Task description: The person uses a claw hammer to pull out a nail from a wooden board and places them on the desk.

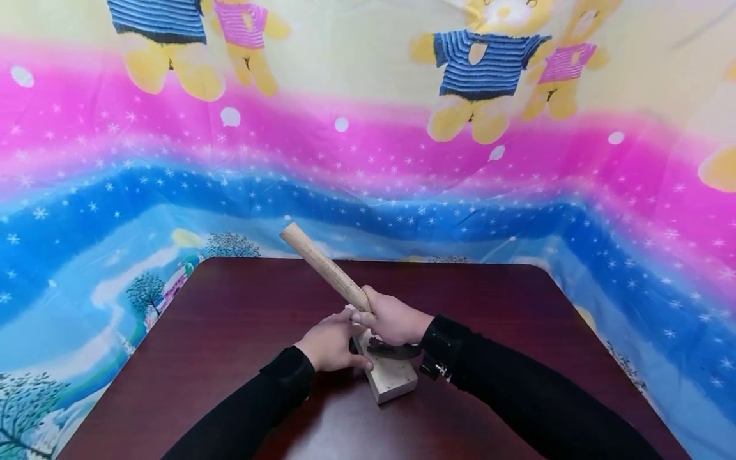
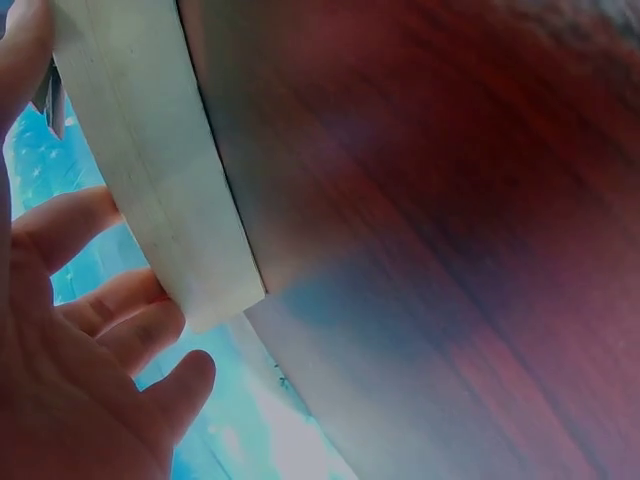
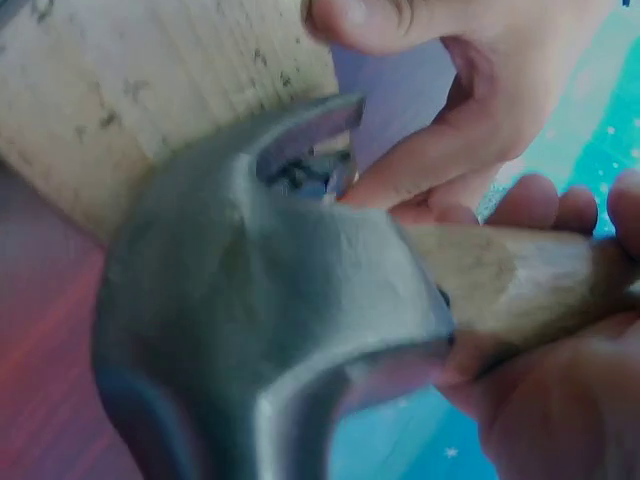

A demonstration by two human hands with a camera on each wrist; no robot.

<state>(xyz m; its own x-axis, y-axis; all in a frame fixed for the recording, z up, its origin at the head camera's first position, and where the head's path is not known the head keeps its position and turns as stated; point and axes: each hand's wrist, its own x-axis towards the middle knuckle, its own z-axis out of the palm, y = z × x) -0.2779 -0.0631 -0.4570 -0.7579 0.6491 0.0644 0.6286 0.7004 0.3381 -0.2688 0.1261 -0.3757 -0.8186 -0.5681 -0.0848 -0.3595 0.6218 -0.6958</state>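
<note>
A pale rectangular wooden block [image 1: 393, 381] lies on the table. My left hand [image 1: 330, 342] holds it along its left side, thumb at the near part and fingers farther along, and the left wrist view shows fingertips [image 2: 150, 290] against its edge. With my right hand [image 1: 397, 317] I grip a claw hammer by its wooden handle [image 1: 322, 262], close to the head. The handle slants up and away to the left. Over the block sits the dark metal hammer head [image 3: 270, 270], its claw near the block's edge by my left fingers. Small dark marks dot the block's top.
Around the block spreads a dark red-brown table [image 1: 241, 326] with a glossy surface. Behind and beside it hangs a printed cloth [image 1: 345, 166] with bears and snowflakes, reaching down to the table's edges.
</note>
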